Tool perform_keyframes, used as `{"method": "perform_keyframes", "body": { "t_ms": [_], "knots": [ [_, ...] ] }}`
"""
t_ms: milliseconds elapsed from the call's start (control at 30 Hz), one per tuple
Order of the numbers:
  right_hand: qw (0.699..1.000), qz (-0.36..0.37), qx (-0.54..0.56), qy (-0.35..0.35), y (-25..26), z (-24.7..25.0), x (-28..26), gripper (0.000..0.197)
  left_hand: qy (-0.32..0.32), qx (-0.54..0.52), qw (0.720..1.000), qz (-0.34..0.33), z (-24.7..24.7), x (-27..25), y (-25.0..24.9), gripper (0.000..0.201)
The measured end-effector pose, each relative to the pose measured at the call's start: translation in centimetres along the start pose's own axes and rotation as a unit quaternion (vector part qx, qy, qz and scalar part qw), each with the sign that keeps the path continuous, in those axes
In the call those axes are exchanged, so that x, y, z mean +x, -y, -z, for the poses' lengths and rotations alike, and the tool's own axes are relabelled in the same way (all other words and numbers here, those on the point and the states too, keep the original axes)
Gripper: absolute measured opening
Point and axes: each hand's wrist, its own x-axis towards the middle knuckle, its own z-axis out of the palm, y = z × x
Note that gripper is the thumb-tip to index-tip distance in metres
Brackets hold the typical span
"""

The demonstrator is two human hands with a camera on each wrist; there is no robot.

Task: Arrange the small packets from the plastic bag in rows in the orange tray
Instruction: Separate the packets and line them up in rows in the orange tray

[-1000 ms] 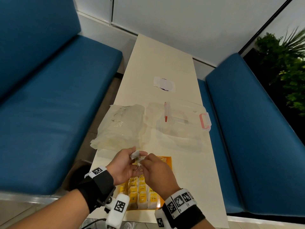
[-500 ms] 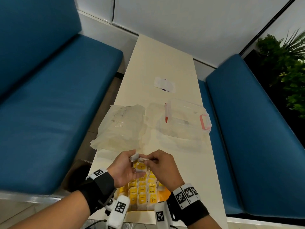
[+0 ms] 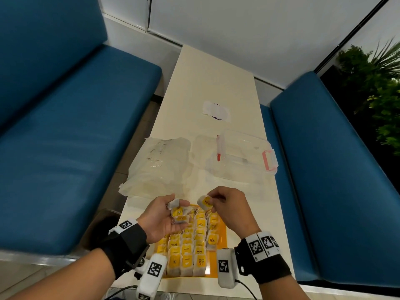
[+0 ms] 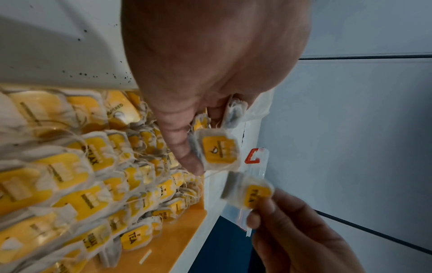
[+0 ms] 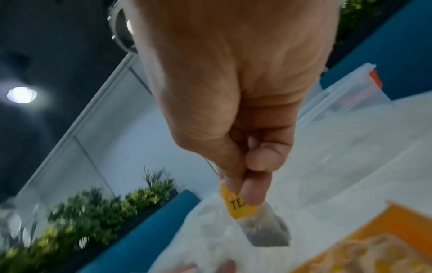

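**Setting one packet into the short row**

The right hand (image 3: 227, 210) pinches a single packet (image 3: 205, 204) by its yellow tag between thumb and fingertips, above the far edge of the tray (image 3: 221, 241). The left hand (image 3: 159, 219) lies palm up beside it, fingers curled round a small stack (image 3: 179, 214) of further packets.

The tray sits at the near end of the worktop (image 3: 214, 83) and is mostly filled; the right-hand row looks shorter, with bare orange beside it. The bag (image 3: 160, 169) lies flat just beyond.

To do this well, lower the packet tag-up into the gap, overlapping its neighbour like the rest. Watch for strings trailing from nearby packets; a snag could drag a placed one askew. Feed from the left stack one at a time.
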Motion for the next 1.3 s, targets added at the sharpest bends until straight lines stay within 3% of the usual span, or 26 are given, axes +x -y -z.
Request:
{"method": "perform_keyframes", "body": {
  "t_ms": [167, 367, 500, 733, 1300],
  "knots": [
    [0.990, 0.007, -0.135, 0.034, -1.7, 0.9, -0.9, 0.016, 0.003, -0.007, 1.000, -0.006, 0.0, 0.0, 0.0, 0.051],
    [0.930, -0.018, -0.284, 0.234, -3.3, 0.5, -3.4, 0.025, -0.004, 0.007, 1.000, -0.005, -0.3, 0.0, 0.0, 0.051],
    [0.895, -0.025, -0.326, 0.303, -4.2, -1.2, -3.6, 0.023, -0.007, 0.006, 1.000, -0.007, -0.3, 0.1, 0.0, 0.051],
    [0.891, -0.057, -0.357, 0.274, -4.9, -4.5, -2.2, 0.021, -0.017, 0.015, 1.000, -0.012, -0.4, 0.2, 0.2, 0.052],
    [0.942, -0.110, -0.286, 0.138, -5.7, -6.1, -3.5, 0.028, -0.013, 0.019, 1.000, -0.016, -0.2, -0.3, 0.0, 0.052]
  ]
}}
